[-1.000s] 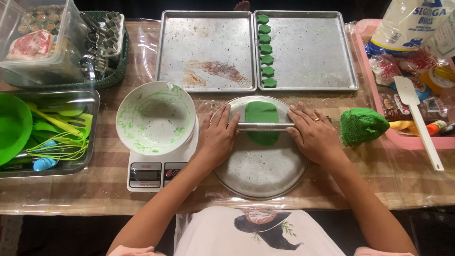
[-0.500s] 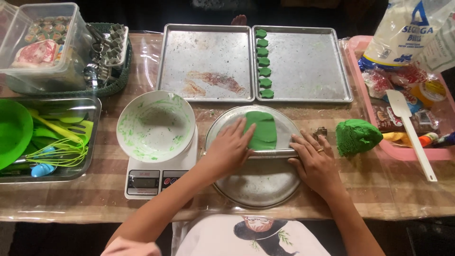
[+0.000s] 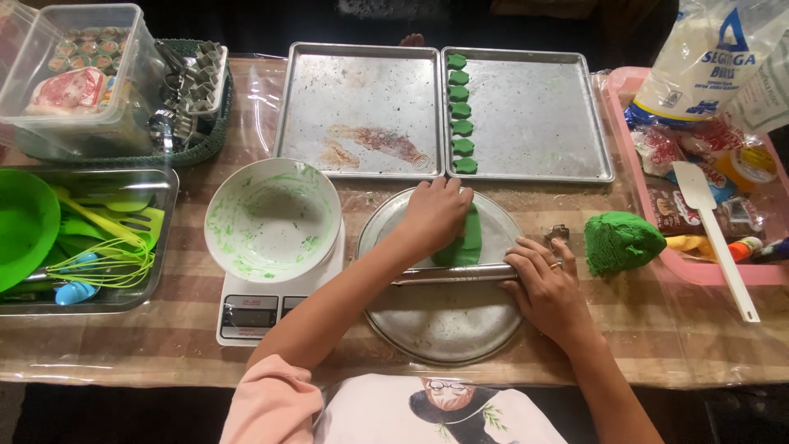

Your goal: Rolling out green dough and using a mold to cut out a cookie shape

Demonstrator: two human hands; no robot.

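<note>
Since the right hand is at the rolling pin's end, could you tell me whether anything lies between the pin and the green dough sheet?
Nothing visible does: the metal rolling pin lies right at the dough sheet's near edge on the round tray. The left hand covers the dough.

— What sits at nine o'clock?
— A dirty white bowl (image 3: 272, 217) on a kitchen scale (image 3: 256, 311), and a tray of green utensils (image 3: 82, 242).
— And twelve?
— Two baking sheets (image 3: 362, 111), one carrying green cut-outs (image 3: 460, 112).

Shiny metal rolling pin (image 3: 456, 274), matt green dough (image 3: 465, 240), dull metal round tray (image 3: 444, 329)
</note>
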